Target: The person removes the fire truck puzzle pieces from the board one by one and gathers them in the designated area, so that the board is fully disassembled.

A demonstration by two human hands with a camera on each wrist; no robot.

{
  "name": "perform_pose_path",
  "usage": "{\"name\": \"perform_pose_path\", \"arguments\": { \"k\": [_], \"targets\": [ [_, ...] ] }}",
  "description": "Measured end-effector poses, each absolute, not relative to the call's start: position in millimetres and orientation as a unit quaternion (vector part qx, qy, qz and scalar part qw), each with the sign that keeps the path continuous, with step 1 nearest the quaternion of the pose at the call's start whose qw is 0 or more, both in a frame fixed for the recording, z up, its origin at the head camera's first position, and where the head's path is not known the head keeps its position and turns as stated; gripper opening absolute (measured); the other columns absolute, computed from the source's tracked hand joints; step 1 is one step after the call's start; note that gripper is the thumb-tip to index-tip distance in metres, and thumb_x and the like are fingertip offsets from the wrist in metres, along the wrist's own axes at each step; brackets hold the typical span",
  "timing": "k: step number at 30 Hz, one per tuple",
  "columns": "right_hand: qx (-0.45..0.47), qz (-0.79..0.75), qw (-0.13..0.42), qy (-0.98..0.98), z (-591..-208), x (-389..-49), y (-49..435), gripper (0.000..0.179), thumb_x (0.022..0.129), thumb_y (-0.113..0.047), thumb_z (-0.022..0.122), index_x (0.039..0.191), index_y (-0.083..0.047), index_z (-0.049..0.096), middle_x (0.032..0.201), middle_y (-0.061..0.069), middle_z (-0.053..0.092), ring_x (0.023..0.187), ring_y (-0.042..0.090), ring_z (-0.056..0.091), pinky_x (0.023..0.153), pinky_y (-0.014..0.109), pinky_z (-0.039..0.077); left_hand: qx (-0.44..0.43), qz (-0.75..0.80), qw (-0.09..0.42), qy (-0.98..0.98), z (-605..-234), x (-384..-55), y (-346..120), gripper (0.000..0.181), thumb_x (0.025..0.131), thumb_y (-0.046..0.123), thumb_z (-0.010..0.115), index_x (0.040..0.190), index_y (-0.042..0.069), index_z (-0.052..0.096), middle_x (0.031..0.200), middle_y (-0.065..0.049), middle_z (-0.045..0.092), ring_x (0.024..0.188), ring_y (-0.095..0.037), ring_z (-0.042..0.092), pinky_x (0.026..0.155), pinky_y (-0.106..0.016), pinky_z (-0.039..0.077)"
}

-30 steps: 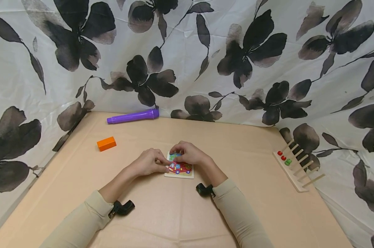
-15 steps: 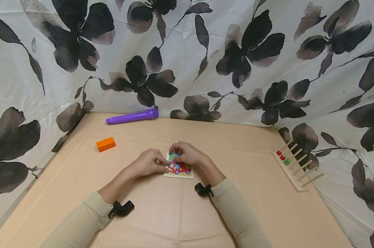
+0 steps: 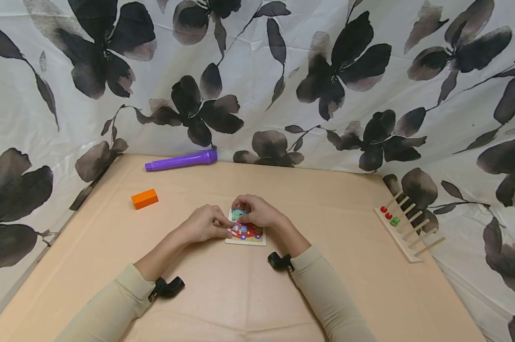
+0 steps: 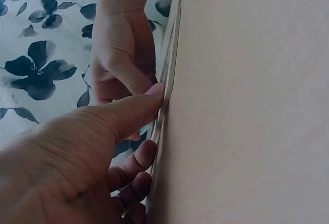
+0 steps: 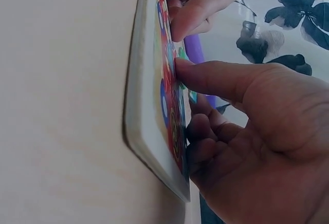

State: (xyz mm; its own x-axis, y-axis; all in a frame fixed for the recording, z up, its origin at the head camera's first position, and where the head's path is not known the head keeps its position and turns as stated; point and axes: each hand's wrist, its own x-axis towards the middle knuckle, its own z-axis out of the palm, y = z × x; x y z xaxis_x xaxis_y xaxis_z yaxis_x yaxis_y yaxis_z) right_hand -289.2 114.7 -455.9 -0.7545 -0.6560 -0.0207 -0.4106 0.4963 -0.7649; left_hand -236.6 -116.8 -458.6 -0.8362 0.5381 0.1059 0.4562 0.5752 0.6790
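Note:
A small wooden jigsaw puzzle (image 3: pixel 245 241) with a red vehicle picture lies flat on the table between both hands. My left hand (image 3: pixel 203 223) holds the board's left side, its thumb and index finger at the edge and on the picture. From the far right my right hand (image 3: pixel 261 211) reaches over the board, with curled fingers and thumb pinching a green-blue puzzle piece (image 3: pixel 238 214) at the upper part. In the right wrist view, the piece's teal edge (image 5: pixel 193 96) stands a little off the board. The fingers hide much of the upper picture.
An orange block (image 3: pixel 145 199) lies on the table at the left. Behind it, near the back edge, is a purple tube (image 3: pixel 181 161). A wooden peg rack (image 3: pixel 404 237) with red and green beads stands at the right edge. Floral cloth (image 3: pixel 257 85) hangs behind.
Both hands stay almost still on the puzzle. The whole view shifts very slightly; the right fingers move only a little over the upper part.

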Motion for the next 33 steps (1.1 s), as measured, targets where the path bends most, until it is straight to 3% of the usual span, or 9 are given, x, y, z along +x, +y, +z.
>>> {"name": "perform_pose_path", "arguments": {
  "k": [11, 19, 27, 33],
  "targets": [
    [-0.32, -0.407, 0.131, 0.845, -455, -292, 119, 0.021, 0.09, 0.001, 0.073, 0.108, -0.01, 0.069, 0.092, 0.006, 0.058, 0.083, 0.016, 0.053, 0.075, 0.026, 0.044, 0.266, 0.366, 0.063, 0.89, -456, -237, -115, 0.023, 0.081, 0.03, 0.09, 0.103, 0.023, 0.086, 0.094, 0.006, 0.072, 0.088, -0.017, 0.057, 0.077, -0.032, 0.041],
    [-0.314, -0.43, 0.12, 0.838, -458, -294, 120, 0.015, 0.095, -0.001, 0.07, 0.107, -0.007, 0.076, 0.096, 0.007, 0.072, 0.077, 0.013, 0.057, 0.07, 0.024, 0.048, 0.268, 0.362, 0.067, 0.89, -455, -235, -116, 0.024, 0.082, 0.03, 0.089, 0.104, 0.022, 0.085, 0.092, 0.005, 0.071, 0.085, -0.016, 0.058, 0.075, -0.031, 0.042],
    [-0.292, -0.455, 0.104, 0.835, -449, -288, 129, 0.018, 0.097, -0.005, 0.071, 0.114, -0.003, 0.078, 0.106, 0.01, 0.076, 0.087, 0.015, 0.064, 0.08, 0.024, 0.053, 0.26, 0.366, 0.073, 0.89, -456, -234, -116, 0.025, 0.082, 0.032, 0.089, 0.105, 0.023, 0.085, 0.094, 0.006, 0.071, 0.087, -0.014, 0.058, 0.076, -0.032, 0.043],
    [-0.268, -0.46, 0.092, 0.841, -446, -287, 141, 0.02, 0.097, -0.006, 0.072, 0.116, -0.002, 0.077, 0.104, 0.008, 0.073, 0.09, 0.02, 0.061, 0.081, 0.026, 0.05, 0.262, 0.364, 0.07, 0.891, -456, -233, -117, 0.026, 0.081, 0.032, 0.089, 0.105, 0.022, 0.085, 0.094, 0.005, 0.071, 0.088, -0.015, 0.058, 0.076, -0.033, 0.042]
  ]
}}
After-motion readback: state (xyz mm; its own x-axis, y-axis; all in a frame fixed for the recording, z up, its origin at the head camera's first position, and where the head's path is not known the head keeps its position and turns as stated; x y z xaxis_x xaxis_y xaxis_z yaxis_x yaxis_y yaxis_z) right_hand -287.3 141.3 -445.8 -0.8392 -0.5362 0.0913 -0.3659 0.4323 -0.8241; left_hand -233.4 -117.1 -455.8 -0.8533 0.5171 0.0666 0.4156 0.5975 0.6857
